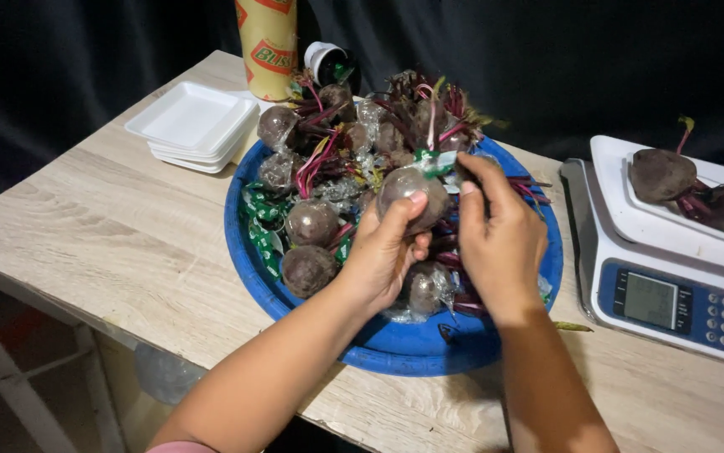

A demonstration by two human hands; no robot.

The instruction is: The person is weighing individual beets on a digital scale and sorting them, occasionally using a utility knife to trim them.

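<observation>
Wrapped beetroot (pixel 410 195), round and covered in clear film, sits above the centre of the blue tray (pixel 395 348), held off the pile. The left hand (pixel 385 252) grips it from below, thumb and fingers closed around its body. The right hand (pixel 500 231) pinches the film at the top of the same beetroot, fingers narrowed together. More wrapped beetroots (pixel 310 222) with red stems fill the tray. The tray rests on a light wood-grain bench (pixel 101 235). Left of the tray, white foam trays (pixel 194 124) are stacked. Behind the tray stands a film roll (pixel 268 46). Right of the tray, a white scale (pixel 672 268) carries two unwrapped beetroots (pixel 662 174). Dark cloth (pixel 588 59) hangs behind the bench.
</observation>
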